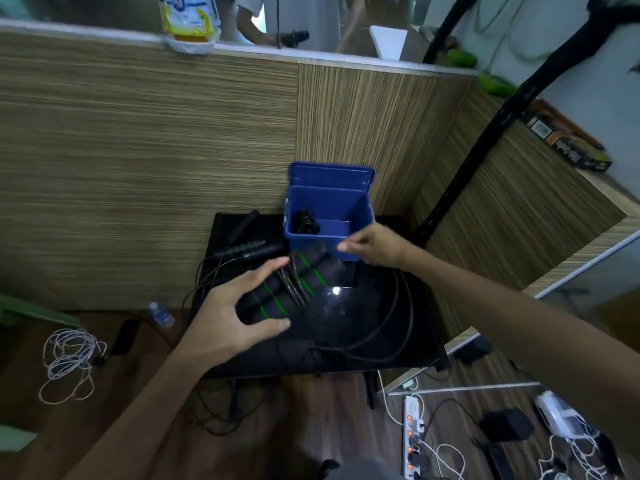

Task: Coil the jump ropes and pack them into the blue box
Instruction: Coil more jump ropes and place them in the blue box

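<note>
You are in an office: wood-grain cubicle partitions [149,161] wall the corner behind your small black table [381,334], and a power strip [412,434] with loose white cables [65,358] lies on the wooden floor below that table.

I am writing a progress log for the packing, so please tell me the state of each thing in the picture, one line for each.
blue box: open, lid up, one coiled rope inside.
jump rope handles: held together, cord wound round them, loose loop on table.
second jump rope: uncoiled, on table.
left hand: grips the handles.
right hand: near the box front, seems to pinch cord.
</note>
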